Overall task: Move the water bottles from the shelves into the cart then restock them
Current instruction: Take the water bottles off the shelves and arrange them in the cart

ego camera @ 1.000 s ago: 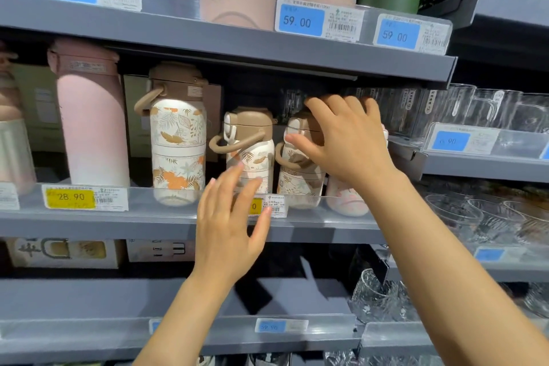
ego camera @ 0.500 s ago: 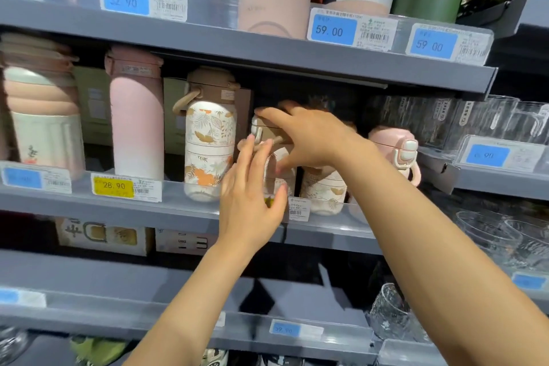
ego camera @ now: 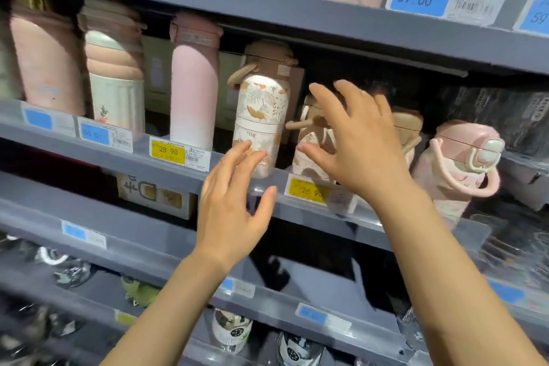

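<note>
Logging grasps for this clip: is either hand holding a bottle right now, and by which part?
Nothing is held. The left hand and right hand are spread open before the leaf-print bottles.

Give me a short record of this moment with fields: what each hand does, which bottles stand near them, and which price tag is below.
left hand: open, fingers spread, near the tall leaf-print bottle, holds nothing
right hand: open, in front of the short leaf-print bottle, no grip visible
further right: pink bottle with loop handle
tag below: yellow price tag
shelf: grey
</note>
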The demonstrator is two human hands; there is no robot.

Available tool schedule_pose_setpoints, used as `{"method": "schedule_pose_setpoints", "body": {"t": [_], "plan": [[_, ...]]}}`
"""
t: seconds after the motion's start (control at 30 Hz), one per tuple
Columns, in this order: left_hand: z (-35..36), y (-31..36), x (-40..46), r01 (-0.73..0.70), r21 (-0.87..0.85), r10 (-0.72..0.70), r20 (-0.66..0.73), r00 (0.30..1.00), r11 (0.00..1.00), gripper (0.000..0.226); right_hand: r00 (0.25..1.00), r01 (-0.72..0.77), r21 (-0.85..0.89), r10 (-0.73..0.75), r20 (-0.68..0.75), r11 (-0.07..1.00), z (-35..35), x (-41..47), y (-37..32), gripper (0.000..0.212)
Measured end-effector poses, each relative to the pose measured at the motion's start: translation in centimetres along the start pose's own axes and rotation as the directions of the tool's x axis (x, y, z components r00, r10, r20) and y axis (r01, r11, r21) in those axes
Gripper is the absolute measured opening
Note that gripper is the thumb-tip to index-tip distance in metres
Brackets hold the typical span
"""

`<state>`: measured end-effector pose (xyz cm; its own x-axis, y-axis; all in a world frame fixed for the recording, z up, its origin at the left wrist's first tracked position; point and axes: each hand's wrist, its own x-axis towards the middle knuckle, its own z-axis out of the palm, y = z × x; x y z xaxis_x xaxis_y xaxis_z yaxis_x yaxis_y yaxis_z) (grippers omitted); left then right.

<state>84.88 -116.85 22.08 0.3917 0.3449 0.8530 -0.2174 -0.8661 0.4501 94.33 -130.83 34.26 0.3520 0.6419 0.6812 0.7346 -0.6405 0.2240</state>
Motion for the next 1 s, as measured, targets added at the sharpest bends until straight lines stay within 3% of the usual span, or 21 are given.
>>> {"method": "schedule_pose_setpoints", "body": {"t": [0.1,0.33,0.53,0.73,1.0], "plan": [[-2.8,-1.8,-0.7,0.068,0.004,-0.067,-0.021,0.998,0.998,0.045,0.988,0.11,0.18,-0.087,-0.129,0.978,1.4,-2.6,-3.1,0.064],[-12.6,-8.0,-3.7,0.145,0.062,-0.147,0.022,0.989,0.987,0.04,0.993,0.081,0.46,-0.113,0.043,0.884,4.4,-3.4,-15.7,0.06],[-28.0,-17.9,-8.0,0.204,0.219,-0.201,-0.038,0.979,0.954,0.025,0.969,0.032,0.657,-0.185,0.164,0.753,8.5,-1.5,-34.1,0.045],[-44.1,-25.5,-13.7,0.378,0.432,-0.419,-0.001,0.908,0.819,0.028,0.841,0.015,0.847,-0.465,0.277,0.532,11.7,-0.2,-53.9,0.046],[-59.3,-30.7,-21.9,0.645,0.555,-0.687,-0.169,0.706,0.526,0.026,0.621,-0.092,0.932,-0.711,0.329,0.35,15.1,-0.5,-72.8,0.058]]}}
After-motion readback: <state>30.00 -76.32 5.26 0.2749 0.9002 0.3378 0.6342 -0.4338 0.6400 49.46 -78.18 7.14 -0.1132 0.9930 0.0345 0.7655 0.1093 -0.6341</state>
